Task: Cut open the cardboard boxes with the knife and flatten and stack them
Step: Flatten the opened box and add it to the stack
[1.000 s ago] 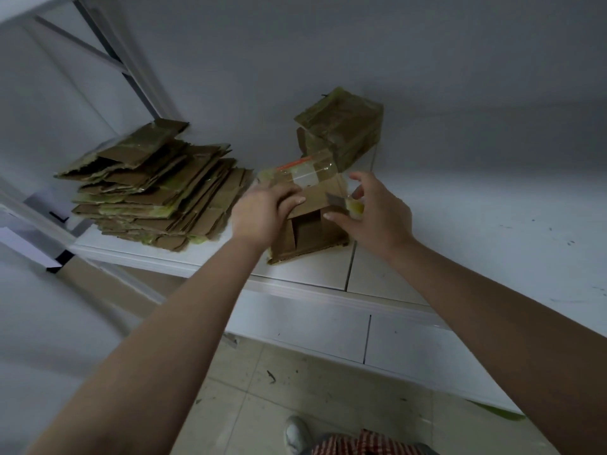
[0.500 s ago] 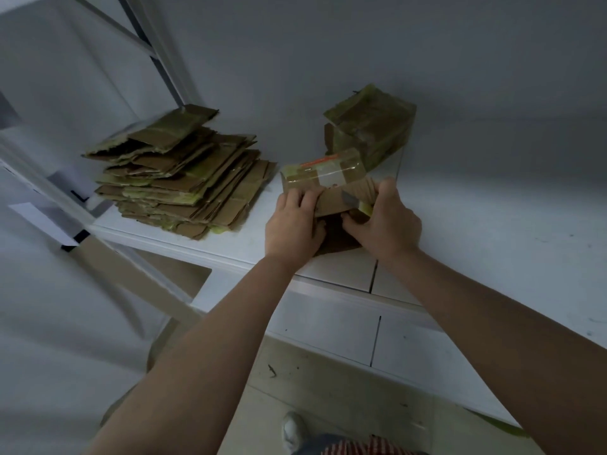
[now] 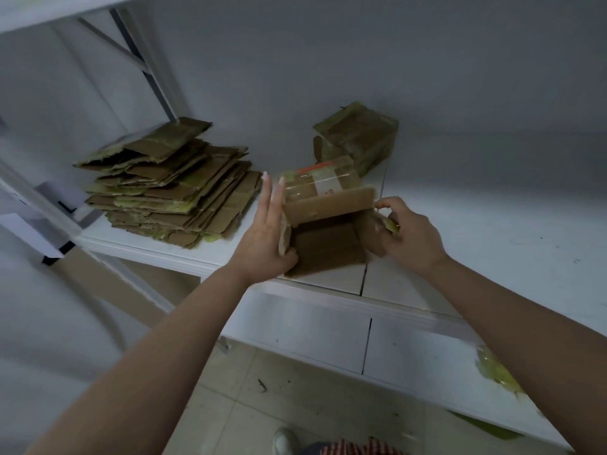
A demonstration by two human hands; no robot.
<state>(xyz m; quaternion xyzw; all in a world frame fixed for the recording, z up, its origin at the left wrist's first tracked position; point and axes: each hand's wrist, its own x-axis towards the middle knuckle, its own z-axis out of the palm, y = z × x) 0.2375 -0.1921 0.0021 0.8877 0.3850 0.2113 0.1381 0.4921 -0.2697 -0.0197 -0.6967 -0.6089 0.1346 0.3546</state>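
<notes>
A: Cardboard box sits betw. both hands, on the white table near its front edge. Open end faces the person, top flap up, inside dark.

B: Left hand?

A: Left hand is flat vs. the box's left side. Fingers straight, pointing away from the person, thumb tucked at the lower left corner by the side flap. Pressing, not gripping.

B: Right hand?

A: Right hand is at the box's right side, fingers curled. It grips a small knife w/ a yellowish end; blade can't be made out. Index fingertip touches the right end of the top flap.

B: Tape on it?

A: Clear tape over the far top, w/ a white label & an orange strip.

B: Other stuff?

A: Stack of flattened boxes lies well left of the left hand, same table. Taped box stands just beyond the hands, unopened. Tape scrap, greenish, lies on the table's front ledge under the right forearm. Shoe shows on the tiled floor below.
</notes>
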